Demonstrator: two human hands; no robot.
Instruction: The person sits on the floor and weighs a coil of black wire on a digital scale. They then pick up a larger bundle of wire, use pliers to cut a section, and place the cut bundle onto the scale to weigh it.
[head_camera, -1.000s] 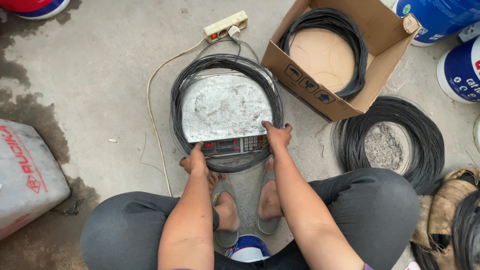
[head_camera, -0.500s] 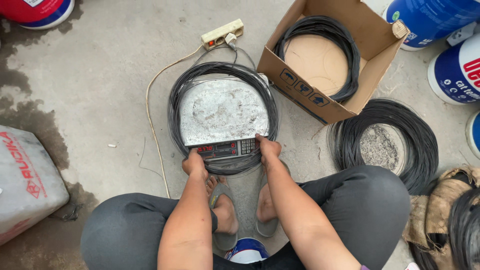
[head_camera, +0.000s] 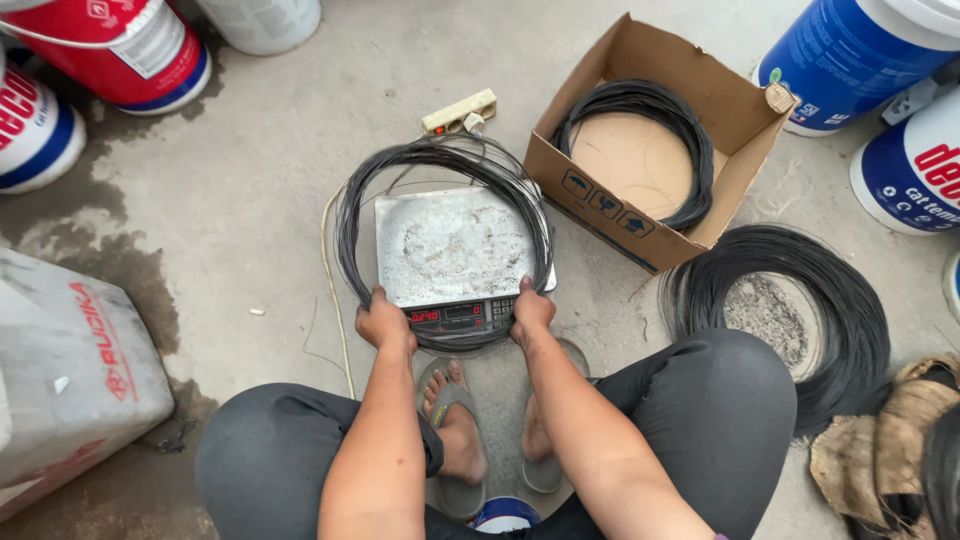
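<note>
Head view: black wire coil (head_camera: 440, 165) lying around a digital scale (head_camera: 452, 255) on the concrete floor (head_camera: 260, 150), both hands at its near edge.

Coil is lying flat as a rough ring, slightly longer left to right, its far arc pointing toward a cream power strip (head_camera: 458, 111) and its near arc passing under the scale's display end. Left hand (head_camera: 383, 322) is gripping the coil's near-left part, fingers curled shut on the strands. Right hand (head_camera: 532, 311) is gripping the near-right part beside the display, fingers likewise closed on the wire. Cardboard box (head_camera: 650, 150) to the right is holding a second black coil; a larger coil stack (head_camera: 780, 310) is lying near the right knee. Against half a second ago, both hands are sitting much as before on the coil, and the ring is keeping its place round the scale.
</note>
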